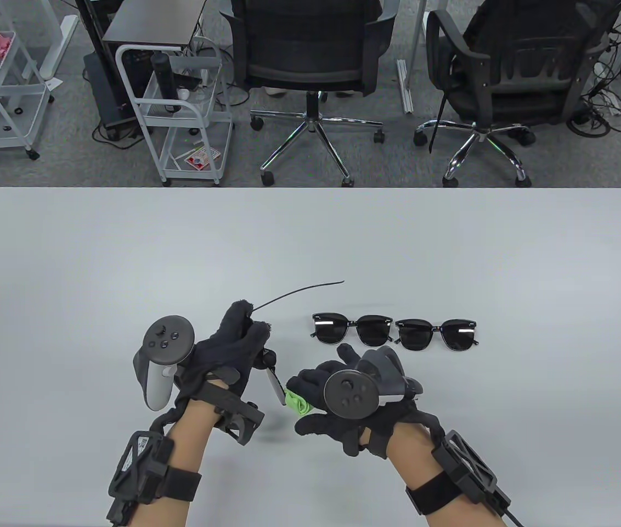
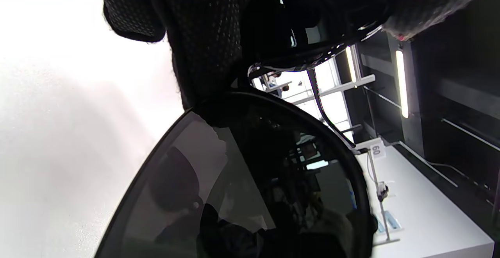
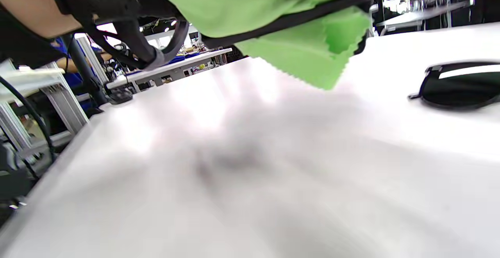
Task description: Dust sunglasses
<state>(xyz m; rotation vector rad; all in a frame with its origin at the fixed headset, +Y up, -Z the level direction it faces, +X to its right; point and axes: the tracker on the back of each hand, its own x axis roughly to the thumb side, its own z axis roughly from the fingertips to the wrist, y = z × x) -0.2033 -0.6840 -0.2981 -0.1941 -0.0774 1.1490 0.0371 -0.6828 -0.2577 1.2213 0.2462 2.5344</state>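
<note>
Held sunglasses meet the cloth between the hands

Table view: the left hand pinches one pair of sunglasses edge-on, its temple arm pointing away; the right hand, just beside, grips a green cloth at the lens. Two more pairs lie on the surface beyond. Left wrist view: a dark lens hangs below the gloved fingers. Right wrist view: the cloth drapes above the surface.
</note>
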